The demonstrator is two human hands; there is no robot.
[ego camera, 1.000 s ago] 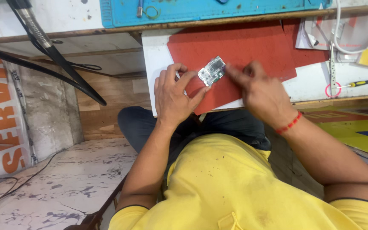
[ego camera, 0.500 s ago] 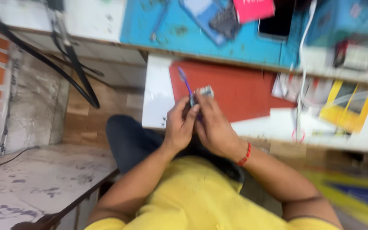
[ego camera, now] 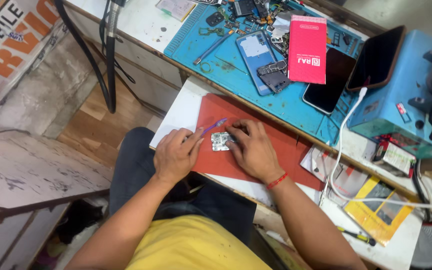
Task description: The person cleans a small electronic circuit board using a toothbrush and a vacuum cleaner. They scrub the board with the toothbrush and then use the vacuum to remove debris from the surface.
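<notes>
Small silvery circuit board [ego camera: 220, 141] flat on red mat [ego camera: 256, 122], near counter edge. Right hand [ego camera: 252, 148] pinning it steady under fingertips; left hand [ego camera: 175, 154] gripping purple-handled brush [ego camera: 213, 125], angled for scrubbing.

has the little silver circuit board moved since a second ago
Yes. The circuit board was held up over the red mat's far part; it now lies flat near the mat's left edge, pinned between the left hand and right hand.

red mat [ego camera: 286, 145] right: free | blue mat [ego camera: 296, 100] (beyond, seemingly): cluttered
</notes>
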